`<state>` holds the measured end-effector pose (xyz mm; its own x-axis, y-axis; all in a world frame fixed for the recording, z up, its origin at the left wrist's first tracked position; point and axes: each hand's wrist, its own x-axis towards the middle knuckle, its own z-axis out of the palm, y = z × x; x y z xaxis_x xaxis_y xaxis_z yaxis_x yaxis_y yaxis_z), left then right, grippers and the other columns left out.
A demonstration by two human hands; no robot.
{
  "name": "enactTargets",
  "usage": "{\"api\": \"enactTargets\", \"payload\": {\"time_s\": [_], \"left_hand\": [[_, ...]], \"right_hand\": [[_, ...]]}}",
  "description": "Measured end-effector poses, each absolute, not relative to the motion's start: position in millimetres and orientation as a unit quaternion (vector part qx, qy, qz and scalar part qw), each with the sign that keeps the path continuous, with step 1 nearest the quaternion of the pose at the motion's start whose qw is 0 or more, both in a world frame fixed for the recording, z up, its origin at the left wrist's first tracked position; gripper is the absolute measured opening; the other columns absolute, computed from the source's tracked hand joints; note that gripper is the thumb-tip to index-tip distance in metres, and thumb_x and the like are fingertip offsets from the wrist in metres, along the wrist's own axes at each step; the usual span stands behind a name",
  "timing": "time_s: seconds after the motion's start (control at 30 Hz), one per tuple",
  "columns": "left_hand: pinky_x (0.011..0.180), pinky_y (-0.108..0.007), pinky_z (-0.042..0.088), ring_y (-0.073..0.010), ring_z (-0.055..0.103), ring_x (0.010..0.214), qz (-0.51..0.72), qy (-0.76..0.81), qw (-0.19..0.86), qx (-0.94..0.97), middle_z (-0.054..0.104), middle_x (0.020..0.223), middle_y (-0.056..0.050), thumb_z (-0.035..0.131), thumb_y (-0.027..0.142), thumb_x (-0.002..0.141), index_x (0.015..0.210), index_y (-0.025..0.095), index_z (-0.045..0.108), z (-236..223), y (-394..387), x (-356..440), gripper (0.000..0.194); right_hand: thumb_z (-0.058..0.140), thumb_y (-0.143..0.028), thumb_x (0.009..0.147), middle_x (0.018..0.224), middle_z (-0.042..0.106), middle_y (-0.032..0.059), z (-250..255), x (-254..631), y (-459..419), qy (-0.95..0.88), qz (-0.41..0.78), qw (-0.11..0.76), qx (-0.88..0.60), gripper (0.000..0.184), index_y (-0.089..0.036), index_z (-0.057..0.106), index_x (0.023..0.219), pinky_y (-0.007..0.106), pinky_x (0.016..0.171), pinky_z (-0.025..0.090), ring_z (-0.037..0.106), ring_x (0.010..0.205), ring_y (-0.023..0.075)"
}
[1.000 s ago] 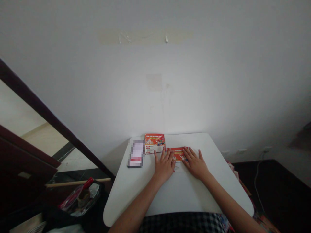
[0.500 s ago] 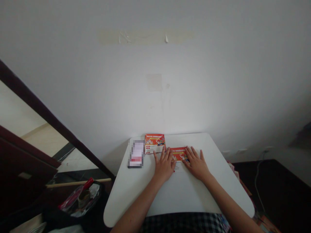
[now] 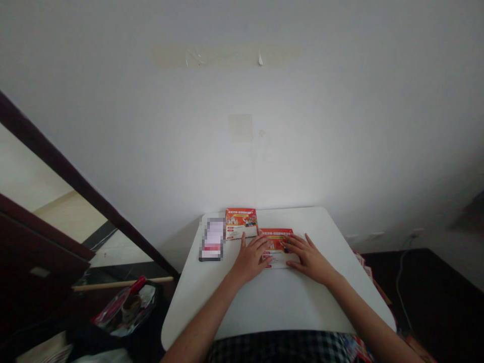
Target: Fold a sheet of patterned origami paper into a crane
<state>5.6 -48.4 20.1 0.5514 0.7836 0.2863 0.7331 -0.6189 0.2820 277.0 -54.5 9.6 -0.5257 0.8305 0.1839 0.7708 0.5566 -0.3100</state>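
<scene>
A red-and-white printed leaflet (image 3: pixel 279 246) lies flat on the white table (image 3: pixel 280 307). My left hand (image 3: pixel 251 260) rests over its left edge, fingers stretched out and thumb apart. Over the right edge lies my right hand (image 3: pixel 312 258), its fingers likewise extended and spread. Both hands are open, and the leaflet's middle shows between them. Just behind my left fingers is a second stack or leaflet (image 3: pixel 241 218) with the same print, its lower right corner close to the first.
A phone (image 3: pixel 212 242), its screen pixelated, lies on the table's left side. The wall (image 3: pixel 242 171) rises directly behind the table. On the floor to the left stands a clear bag (image 3: pixel 128 307) of items; a cable (image 3: pixel 399 282) hangs at the right.
Both hands have slid a little toward me and outward, with fingers and thumbs less flat. More of the leaflet's print now shows between them.
</scene>
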Motion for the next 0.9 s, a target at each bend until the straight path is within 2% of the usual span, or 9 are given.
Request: {"api": "enactTargets", "payload": {"time_s": [0.1,0.23,0.57,0.77,0.9], "left_hand": [[0.117,-0.070,-0.009,-0.0267,0.034,0.146,0.150,0.412,0.087,0.894,0.043,0.155,-0.003,0.053,0.058,0.091,0.145,0.039,0.043,16.8,-49.0,-5.7,0.059],[0.117,-0.068,-0.012,-0.0282,0.033,0.146,0.141,0.403,0.074,0.901,0.037,0.159,-0.004,0.058,0.062,0.086,0.150,0.039,0.035,11.5,-50.9,-10.1,0.072],[0.117,-0.065,-0.017,-0.0266,0.031,0.147,0.155,0.411,0.084,0.894,0.040,0.157,-0.003,0.056,0.061,0.088,0.150,0.039,0.036,9.0,-52.5,-8.9,0.069],[0.115,-0.069,-0.016,-0.0281,0.031,0.147,0.150,0.410,0.083,0.896,0.040,0.157,-0.001,0.057,0.059,0.088,0.146,0.042,0.041,10.8,-52.9,-8.4,0.063],[0.115,-0.069,-0.016,-0.0278,0.031,0.147,0.148,0.416,0.089,0.893,0.040,0.157,-0.001,0.051,0.059,0.092,0.145,0.043,0.042,12.2,-54.3,-8.5,0.056]], "right_hand": [[0.055,-0.059,0.089,0.157,0.038,0.0058,11.9,280.7,-56.6,-0.869,0.129,0.144,-0.456,0.068,-0.036,0.035,0.150,0.065,0.120,0.008,0.031,0.146,0.0281],[0.059,-0.060,0.086,0.158,0.035,0.0072,14.4,281.1,-58.9,-0.868,0.137,0.152,-0.452,0.075,-0.034,0.033,0.151,0.064,0.120,0.006,0.029,0.147,0.0285],[0.068,-0.062,0.078,0.157,0.037,0.0084,13.8,282.9,-57.2,-0.861,0.168,0.157,-0.454,0.080,-0.033,0.040,0.148,0.064,0.120,0.004,0.028,0.148,0.0298],[0.066,-0.060,0.080,0.157,0.038,0.0067,15.4,283.8,-59.3,-0.864,0.166,0.164,-0.445,0.064,-0.034,0.054,0.138,0.064,0.119,0.007,0.027,0.148,0.0308],[0.064,-0.053,0.084,0.156,0.039,0.0055,16.1,283.3,-60.4,-0.865,0.166,0.173,-0.440,0.056,-0.035,0.056,0.136,0.066,0.119,0.009,0.028,0.148,0.0308]]}}
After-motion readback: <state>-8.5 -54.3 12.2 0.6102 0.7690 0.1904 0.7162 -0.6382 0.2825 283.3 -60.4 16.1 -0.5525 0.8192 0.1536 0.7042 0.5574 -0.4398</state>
